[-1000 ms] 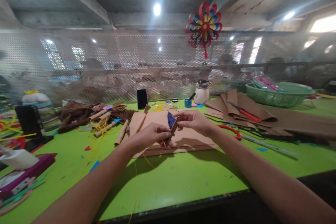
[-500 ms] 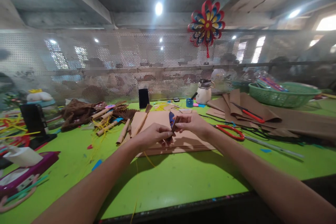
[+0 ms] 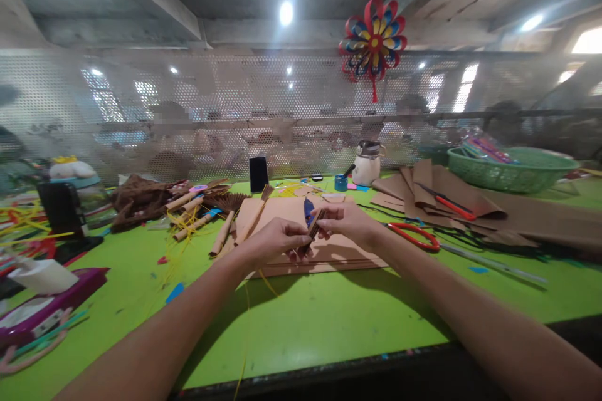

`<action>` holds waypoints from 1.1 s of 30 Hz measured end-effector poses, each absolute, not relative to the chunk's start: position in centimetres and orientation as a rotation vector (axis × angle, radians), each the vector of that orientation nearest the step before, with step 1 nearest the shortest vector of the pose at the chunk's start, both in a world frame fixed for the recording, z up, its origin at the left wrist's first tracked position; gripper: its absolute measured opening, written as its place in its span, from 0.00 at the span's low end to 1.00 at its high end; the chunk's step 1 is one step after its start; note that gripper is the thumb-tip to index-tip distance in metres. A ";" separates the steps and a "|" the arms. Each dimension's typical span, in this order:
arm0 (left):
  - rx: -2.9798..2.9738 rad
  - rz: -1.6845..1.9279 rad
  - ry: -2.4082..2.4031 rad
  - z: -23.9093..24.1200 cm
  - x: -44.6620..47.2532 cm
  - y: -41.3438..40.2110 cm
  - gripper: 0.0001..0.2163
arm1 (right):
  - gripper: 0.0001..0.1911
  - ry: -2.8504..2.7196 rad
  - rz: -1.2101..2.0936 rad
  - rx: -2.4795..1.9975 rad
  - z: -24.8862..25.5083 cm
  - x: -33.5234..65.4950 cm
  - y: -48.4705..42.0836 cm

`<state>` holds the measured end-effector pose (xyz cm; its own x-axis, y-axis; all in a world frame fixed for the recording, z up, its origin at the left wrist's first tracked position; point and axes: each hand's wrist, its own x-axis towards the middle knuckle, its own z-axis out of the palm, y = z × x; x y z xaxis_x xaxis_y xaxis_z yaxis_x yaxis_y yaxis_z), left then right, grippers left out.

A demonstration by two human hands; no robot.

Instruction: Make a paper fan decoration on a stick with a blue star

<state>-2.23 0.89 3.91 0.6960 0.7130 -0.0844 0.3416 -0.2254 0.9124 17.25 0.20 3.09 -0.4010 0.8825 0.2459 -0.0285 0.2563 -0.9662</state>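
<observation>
Both my hands meet above a brown cardboard sheet on the green table. My left hand pinches the lower end of a small pleated brown paper strip. My right hand pinches its upper end, fingers closed. Just behind the strip a blue object lies on the cardboard. Rolled brown paper sticks and a folded brown fan lie to the left of my hands.
Red-handled scissors lie right of the cardboard, near brown paper sheets and a green basket. A phone, a white pot, a blue cup and a perforated metal screen stand behind. Clutter covers the left edge.
My hands have stayed together on the pleated strip, shifting only slightly; the view has drifted a little to the left.
</observation>
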 end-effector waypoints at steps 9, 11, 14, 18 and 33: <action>1.968 0.520 0.971 2.3 -2.2 2.0 0.14 | 0.15 -1.726 1.197 -0.866 3.1 17.3 0.3; 1.995 0.532 0.990 2.3 -2.1 1.9 0.14 | 0.16 -1.744 1.172 -0.879 2.9 17.3 0.4; 2.011 0.536 0.997 2.3 -2.1 1.8 0.14 | 0.17 -1.748 1.164 -0.878 2.9 17.2 0.4; 2.023 0.535 0.964 2.5 -2.1 1.8 0.15 | 0.16 -1.729 1.170 -0.880 3.2 17.1 0.2; 1.840 0.467 0.841 3.6 -2.0 1.0 0.19 | 0.18 -1.693 1.189 -0.851 2.7 17.5 0.6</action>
<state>-2.04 0.99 3.61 0.6816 0.7294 -0.0587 0.3361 -0.2408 0.9105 17.49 0.57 2.75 -0.3843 0.8837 0.2672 0.0484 0.3084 -0.9500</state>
